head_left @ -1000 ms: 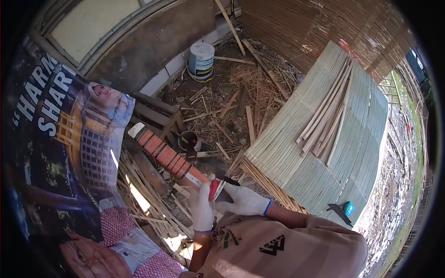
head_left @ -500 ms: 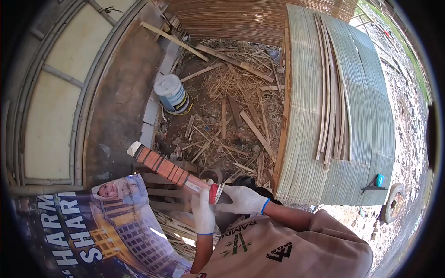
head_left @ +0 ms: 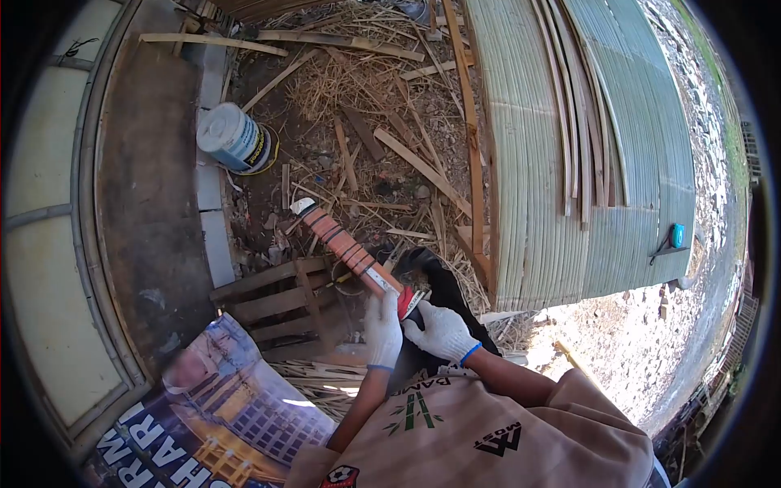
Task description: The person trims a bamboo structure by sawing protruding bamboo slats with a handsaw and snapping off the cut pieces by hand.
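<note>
Long narrow orange-brown wrapped object with black bands, pale tip and red end (head_left: 350, 250) is held in front of the torso, slanting away up-left. White-gloved left hand (head_left: 381, 332) grasps it just short of the red end, fingers wrapped. White-gloved right hand (head_left: 443, 332) looks clenched on the dark end piece (head_left: 416, 315) past the white rim; palm side hidden. Gripping near one end probably leaves the far length free and the joint steady.

Counts: one banded object, two gloves, one white-and-blue plastic bucket (head_left: 232, 140) by the wall, one printed banner (head_left: 244, 407) lower left. About six pale wooden strips (head_left: 582, 138) lie lengthwise on the green slatted panel (head_left: 529, 252), likely to keep them off the littered ground; overlap makes the count uncertain. One small turquoise item (head_left: 677, 235) sits near its corner.
</note>
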